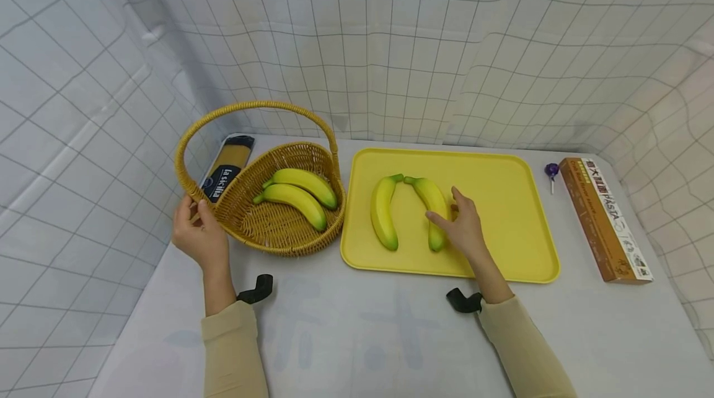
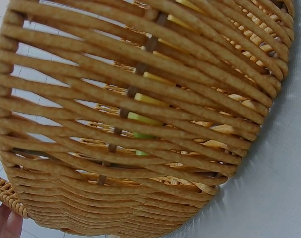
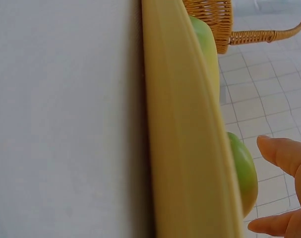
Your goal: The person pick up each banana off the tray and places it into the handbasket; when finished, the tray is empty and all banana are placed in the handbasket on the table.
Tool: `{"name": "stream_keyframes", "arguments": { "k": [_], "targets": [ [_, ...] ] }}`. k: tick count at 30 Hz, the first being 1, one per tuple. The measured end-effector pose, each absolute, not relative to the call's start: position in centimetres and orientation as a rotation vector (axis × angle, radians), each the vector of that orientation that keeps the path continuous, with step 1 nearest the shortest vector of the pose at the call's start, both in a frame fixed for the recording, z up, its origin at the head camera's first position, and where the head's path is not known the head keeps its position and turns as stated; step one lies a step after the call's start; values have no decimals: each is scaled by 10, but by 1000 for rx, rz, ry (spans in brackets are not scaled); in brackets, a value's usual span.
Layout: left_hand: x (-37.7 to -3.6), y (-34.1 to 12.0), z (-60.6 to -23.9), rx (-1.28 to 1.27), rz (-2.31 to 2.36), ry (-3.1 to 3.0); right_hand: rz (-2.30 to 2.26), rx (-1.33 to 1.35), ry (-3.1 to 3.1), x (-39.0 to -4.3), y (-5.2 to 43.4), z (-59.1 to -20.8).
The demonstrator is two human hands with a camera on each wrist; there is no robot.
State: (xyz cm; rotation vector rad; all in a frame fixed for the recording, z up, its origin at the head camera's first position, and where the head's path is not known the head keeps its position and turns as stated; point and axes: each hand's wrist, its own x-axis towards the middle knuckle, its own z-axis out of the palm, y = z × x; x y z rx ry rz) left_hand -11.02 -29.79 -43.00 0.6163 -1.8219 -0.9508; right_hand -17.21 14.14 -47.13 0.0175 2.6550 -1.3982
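Thumb and fingers of my left hand [image 1: 203, 240] pinch the wicker basket [image 1: 234, 215] where its arched handle meets the left rim. Two bananas [image 1: 292, 201] lie inside; in the left wrist view, yellow and green show through the weave [image 2: 140, 79]. On the yellow tray [image 1: 507, 218] rest two more bananas, a left one [image 1: 382, 212] and a right one [image 1: 432, 196]. My right hand [image 1: 465, 227] hovers at the right banana, thumb and fingers spread around it. From the right wrist, its green tip [image 3: 245, 173] pokes above the tray's edge [image 3: 190, 124], with a gap to my fingers.
Behind the basket lies a pasta packet [image 1: 225, 168] with a dark label. A purple lollipop [image 1: 551, 170] and a brown-and-white pasta box [image 1: 605, 221] are right of the tray. Checked cloth [image 1: 413, 44] hangs along the table's back and sides. The basket's right side is close against the tray.
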Motion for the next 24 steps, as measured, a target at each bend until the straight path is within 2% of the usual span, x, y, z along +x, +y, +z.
{"name": "stream_keyframes", "arguments": {
  "k": [24],
  "targets": [
    [-111, -299, -430, 602, -916, -1816, -1369, -21, 2748, -175, 137, -485]
  ]
}}
